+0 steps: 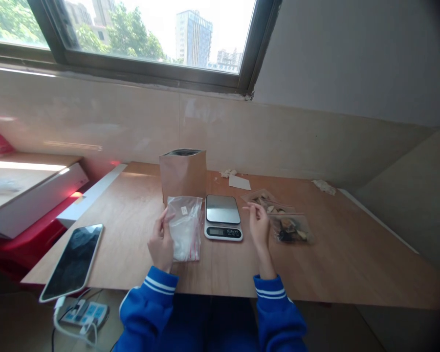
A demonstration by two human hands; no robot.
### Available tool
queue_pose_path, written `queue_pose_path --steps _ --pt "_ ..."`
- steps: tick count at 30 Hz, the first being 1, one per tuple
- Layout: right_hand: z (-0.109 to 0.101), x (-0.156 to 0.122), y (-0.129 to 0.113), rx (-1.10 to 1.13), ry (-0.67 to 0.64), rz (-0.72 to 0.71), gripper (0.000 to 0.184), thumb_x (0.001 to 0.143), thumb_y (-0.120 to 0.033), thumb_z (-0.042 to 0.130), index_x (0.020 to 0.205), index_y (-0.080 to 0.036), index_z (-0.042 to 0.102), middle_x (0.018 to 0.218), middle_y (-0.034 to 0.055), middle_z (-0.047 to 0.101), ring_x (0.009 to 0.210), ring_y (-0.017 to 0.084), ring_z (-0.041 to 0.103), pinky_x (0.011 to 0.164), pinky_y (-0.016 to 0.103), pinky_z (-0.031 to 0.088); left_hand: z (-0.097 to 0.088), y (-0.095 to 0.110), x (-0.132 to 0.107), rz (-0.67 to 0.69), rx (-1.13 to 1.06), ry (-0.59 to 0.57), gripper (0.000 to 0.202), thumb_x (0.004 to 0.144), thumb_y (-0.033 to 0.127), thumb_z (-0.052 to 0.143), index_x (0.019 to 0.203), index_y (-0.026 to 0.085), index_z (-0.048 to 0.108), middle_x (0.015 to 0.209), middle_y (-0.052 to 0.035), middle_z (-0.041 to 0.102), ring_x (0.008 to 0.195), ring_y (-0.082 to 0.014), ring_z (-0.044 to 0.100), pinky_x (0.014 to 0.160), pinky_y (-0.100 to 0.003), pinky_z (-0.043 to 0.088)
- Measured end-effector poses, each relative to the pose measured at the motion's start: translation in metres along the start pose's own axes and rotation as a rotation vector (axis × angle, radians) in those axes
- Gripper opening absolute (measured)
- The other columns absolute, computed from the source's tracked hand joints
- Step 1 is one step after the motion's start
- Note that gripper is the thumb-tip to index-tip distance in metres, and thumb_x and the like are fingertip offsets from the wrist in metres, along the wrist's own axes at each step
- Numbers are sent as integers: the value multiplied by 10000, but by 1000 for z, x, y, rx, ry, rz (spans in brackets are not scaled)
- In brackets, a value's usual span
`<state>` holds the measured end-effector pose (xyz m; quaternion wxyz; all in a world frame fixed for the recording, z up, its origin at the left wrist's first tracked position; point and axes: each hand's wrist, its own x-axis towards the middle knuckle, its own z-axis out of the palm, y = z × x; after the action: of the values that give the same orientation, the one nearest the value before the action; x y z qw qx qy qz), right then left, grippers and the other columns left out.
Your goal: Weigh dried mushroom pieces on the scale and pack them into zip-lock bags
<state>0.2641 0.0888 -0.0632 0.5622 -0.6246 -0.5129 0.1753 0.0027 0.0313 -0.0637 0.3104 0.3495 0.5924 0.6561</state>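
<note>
two hands: left hand (pixel 161 244) pinches the clear bags (pixel 185 232) by their left edge, just beside the scale (pixel 223 210); right hand (pixel 259 228) curls narrow, whether on anything i cannot tell.
likely risk: swung sideways, the bags could nudge the scale or tip the open paper bag (pixel 184 175).
phone (pixel 73 261): overhangs the table (pixel 352 244) edge; a tugged cable (pixel 56 317) might drag it off.
surface: brown wood.
room: pale wall (pixel 249 137), bright window (pixel 146 39).

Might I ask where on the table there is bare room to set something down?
The widest bare patch lies right of the filled bags; smaller ones between the phone and left hand, and in front of the scale. It's crowded from the brown pouch and clear bags, past the right hand, to the filled bags.
</note>
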Motion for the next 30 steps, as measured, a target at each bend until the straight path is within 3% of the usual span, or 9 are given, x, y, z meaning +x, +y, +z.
queue_pose_path --steps 3,6,10,14,19,22,25,28,30 --pt "-28 5 37 -508 187 -21 380 858 -389 457 1083 -115 594 1200 224 593 1147 345 517 962 500 383 -4 -8 6 167 411 91 437 861 275 549 1297 256 566 1272 -90 620 1029 -254 628 911 -394 478" --pt "-47 1 66 -828 309 110 531 776 -309 572 1231 -42 514 1371 304 407 1225 425 410 949 554 357 0 -10 5 413 651 127 489 874 251 485 1357 176 510 1438 -157 462 1298 -316 454 1069 -483 346" --pt "-62 -2 84 -873 327 133 463 792 -264 526 1233 -127 543 1329 235 466 1162 398 448 892 529 379 13 -20 -2 623 737 -106 436 905 221 412 1312 241 566 1451 -103 473 1376 -270 379 1167 -483 188" --pt "-72 4 82 -747 392 108 387 803 -216 448 1135 -145 634 1147 199 593 1064 350 518 874 503 385 23 -50 -6 530 867 -365 446 877 262 459 1300 214 591 1456 -142 463 1411 -331 308 1161 -537 166" --pt "-87 -3 49 -567 452 -34 383 871 -236 369 1066 -116 677 1029 195 668 975 300 601 857 421 432 26 -61 -3 441 1004 -469 495 914 266 399 1395 189 489 1505 -155 385 1436 -341 234 1156 -550 147" --pt "-90 -24 9 -426 469 -141 355 909 -310 403 1056 -128 671 1027 171 691 949 285 634 818 375 468 27 -40 -8 324 896 -526 493 922 260 386 1391 136 471 1488 -190 399 1429 -348 254 1136 -552 203" --pt "-82 -52 -38 -289 333 -270 294 931 -331 449 1024 -158 668 994 136 702 933 254 655 806 341 493 33 -2 -26 274 487 -570 447 927 312 401 1324 140 512 1434 -175 473 1376 -308 369 1105 -491 304" --pt "-66 -78 -77 -177 109 -451 222 944 -234 465 1051 -224 660 1021 81 693 984 210 647 843 315 500 40 34 -51 77 48 -692 383 915 470 449 1049 171 649 1040 -114 687 948 -222 651 822 -333 503" --pt "-55 -91 -93 -108 -53 -562 263 942 -163 461 1079 -268 659 1072 58 679 1036 191 632 876 311 500 43 49 -65 -148 -186 -806 488 901 565 416 910 145 664 773 -70 676 586 -148 606 544 -257 462"
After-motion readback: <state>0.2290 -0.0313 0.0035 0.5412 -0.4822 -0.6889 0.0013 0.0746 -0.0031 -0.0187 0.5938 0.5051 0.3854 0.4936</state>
